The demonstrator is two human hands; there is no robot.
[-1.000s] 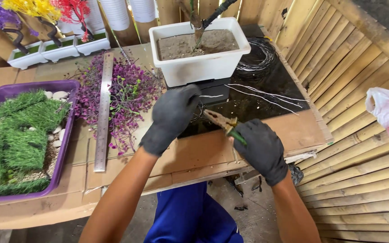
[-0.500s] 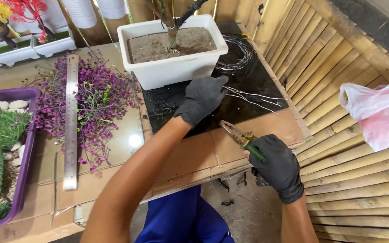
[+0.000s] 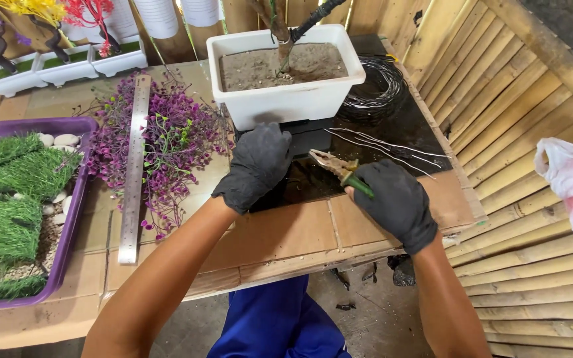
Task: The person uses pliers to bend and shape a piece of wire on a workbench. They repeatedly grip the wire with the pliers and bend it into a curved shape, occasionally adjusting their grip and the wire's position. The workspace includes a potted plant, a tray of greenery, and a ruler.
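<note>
Both hands wear black gloves. The right hand (image 3: 392,202) is closed around the green handles of a pair of pliers (image 3: 336,167), whose rusty nose points toward the left hand (image 3: 256,166). The left hand is curled with fingers bent down on the dark mat (image 3: 399,126); I cannot tell if it holds something. Thin wire pieces (image 3: 382,147) lie on the mat just beside the pliers. Behind stands a white planter (image 3: 286,99) with soil. On the bench (image 3: 286,235), a metal ruler (image 3: 134,166) lies across purple sprigs (image 3: 177,142).
</note>
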